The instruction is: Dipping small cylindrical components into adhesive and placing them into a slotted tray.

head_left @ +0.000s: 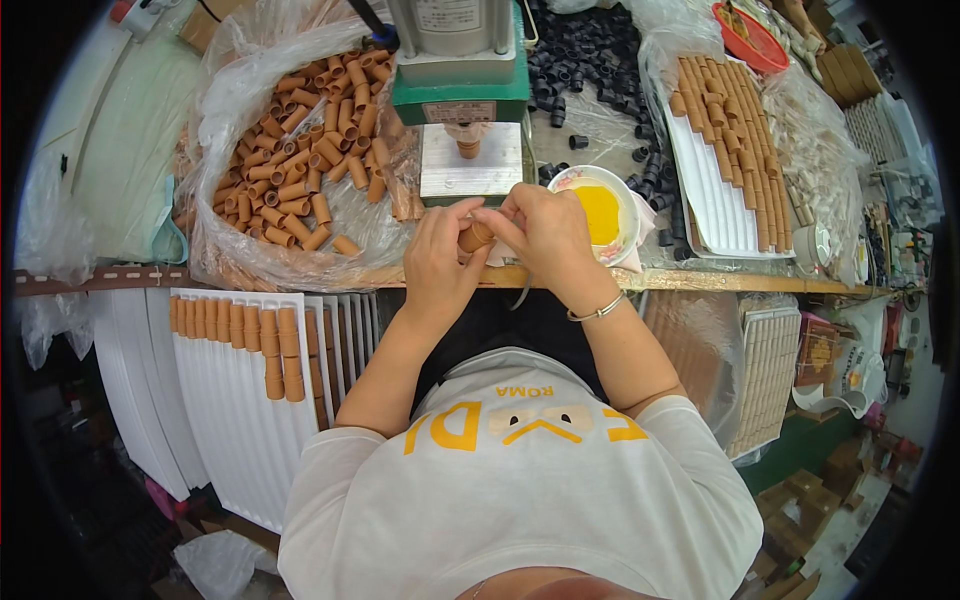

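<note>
Both hands meet just in front of the bench press. My left hand [442,258] is closed round a short brown tube [476,237]. The thumb and fingers of my right hand [548,232] are pinched together at the tube's upper right side; whether a small second part is between them is hidden. Above my hands stands the green and grey press [460,92], with another brown piece [467,148] under its head, over a bare metal plate [470,180]. By my right hand is a patterned bowl [630,240] with something bright yellow in it.
A plastic-lined heap of brown tubes [300,165] lies left of the press. Black ring-like parts [590,70] are scattered right of it. A white ridged tray [712,205] holds rows of brown tubes, and more trays [230,400] stand below the bench edge [690,282]. A red basket [755,50] sits far right.
</note>
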`<state>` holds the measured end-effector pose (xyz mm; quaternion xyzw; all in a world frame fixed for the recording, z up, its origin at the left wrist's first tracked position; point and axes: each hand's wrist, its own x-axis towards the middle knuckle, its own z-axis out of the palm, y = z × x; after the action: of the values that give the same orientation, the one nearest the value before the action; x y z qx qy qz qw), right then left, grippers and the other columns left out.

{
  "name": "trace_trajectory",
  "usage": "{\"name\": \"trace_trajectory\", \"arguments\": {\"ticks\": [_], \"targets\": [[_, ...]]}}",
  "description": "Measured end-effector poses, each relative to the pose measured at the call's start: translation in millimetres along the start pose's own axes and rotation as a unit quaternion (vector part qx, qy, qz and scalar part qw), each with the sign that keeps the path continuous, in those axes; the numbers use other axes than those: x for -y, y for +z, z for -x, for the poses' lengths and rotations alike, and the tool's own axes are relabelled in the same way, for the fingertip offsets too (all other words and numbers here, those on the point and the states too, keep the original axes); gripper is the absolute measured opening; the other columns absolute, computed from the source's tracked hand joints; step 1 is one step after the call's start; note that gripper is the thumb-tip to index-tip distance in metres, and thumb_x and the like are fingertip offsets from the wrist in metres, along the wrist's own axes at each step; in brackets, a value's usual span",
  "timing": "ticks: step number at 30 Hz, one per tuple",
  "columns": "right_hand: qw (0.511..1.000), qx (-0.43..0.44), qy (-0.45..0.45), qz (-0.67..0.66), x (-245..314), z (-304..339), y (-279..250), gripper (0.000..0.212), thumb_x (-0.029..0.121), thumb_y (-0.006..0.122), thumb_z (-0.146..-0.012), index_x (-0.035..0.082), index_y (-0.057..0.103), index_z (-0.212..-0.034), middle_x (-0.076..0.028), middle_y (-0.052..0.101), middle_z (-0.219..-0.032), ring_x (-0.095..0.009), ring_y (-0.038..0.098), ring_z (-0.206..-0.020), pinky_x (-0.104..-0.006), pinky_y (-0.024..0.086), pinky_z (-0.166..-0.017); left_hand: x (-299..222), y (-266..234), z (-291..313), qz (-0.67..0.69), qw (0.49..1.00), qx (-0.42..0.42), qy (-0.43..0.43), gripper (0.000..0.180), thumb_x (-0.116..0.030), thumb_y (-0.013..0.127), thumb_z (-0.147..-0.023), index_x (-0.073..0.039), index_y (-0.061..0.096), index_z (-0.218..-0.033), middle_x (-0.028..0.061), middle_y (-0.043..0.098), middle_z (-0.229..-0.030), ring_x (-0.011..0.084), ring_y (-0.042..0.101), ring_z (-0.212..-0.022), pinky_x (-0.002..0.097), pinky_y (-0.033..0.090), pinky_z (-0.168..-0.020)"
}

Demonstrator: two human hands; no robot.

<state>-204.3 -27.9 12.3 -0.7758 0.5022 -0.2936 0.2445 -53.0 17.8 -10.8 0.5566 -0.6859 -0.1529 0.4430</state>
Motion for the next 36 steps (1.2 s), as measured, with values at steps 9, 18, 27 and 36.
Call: {"name": "trace_trajectory", "arguments": {"ticks": [9,18,27,36], "targets": [[0.991,0.001,-0.074,0.114,-120.3,-64.0,-48.2,0.023,0.003,0.068,-0.080,0.009,0.067,-0.102,-0.012,0.061,-0.104,-0.030,0.059,-0.102,-0.0375,0.047,-0.087,94.3,-60.5,-52.8,-0.203,0.958,-0.153,-0.132,0.017,-0.006,0.066,-0.078,-0.003,0.054,-0.089,0.0153,0.057,-0.092,0.0373,0.059,-0.087,0.0461,0.046,-0.075],[0.991,0.009,0.070,0.111,-136.5,-66.7,-56.4,0.009,0.006,0.071,-0.080,0.003,0.067,-0.087,-0.014,0.065,-0.083,-0.026,0.065,-0.079,-0.0337,0.050,-0.073,117.4,-65.7,-56.0,-0.285,0.933,-0.043,-0.216,0.036,-0.032,0.075,-0.080,-0.004,0.058,-0.096,0.0152,0.066,-0.085,0.0368,0.065,-0.083,0.0440,0.052,-0.074],[0.976,-0.137,-0.094,0.138,-92.6,34.3,-42.8,0.011,0.012,0.076,-0.075,0.008,0.069,-0.081,-0.004,0.068,-0.099,-0.024,0.061,-0.093,-0.0369,0.044,-0.077,23.4,-13.0,-20.8,0.583,0.764,0.006,-0.276,0.048,-0.010,0.060,-0.095,-0.001,0.039,-0.138,0.0122,0.061,-0.112,0.0226,0.065,-0.099,0.0327,0.058,-0.083],[0.971,-0.203,-0.095,-0.078,-52.5,43.2,-62.6,0.015,0.013,0.078,-0.071,0.008,0.068,-0.082,-0.009,0.066,-0.108,-0.028,0.058,-0.101,-0.0398,0.042,-0.086,-19.2,57.3,-11.5,0.677,0.598,0.026,-0.427,0.026,-0.015,0.060,-0.096,-0.007,0.050,-0.119,0.0099,0.061,-0.111,0.0191,0.061,-0.103,0.0347,0.051,-0.096]]}}
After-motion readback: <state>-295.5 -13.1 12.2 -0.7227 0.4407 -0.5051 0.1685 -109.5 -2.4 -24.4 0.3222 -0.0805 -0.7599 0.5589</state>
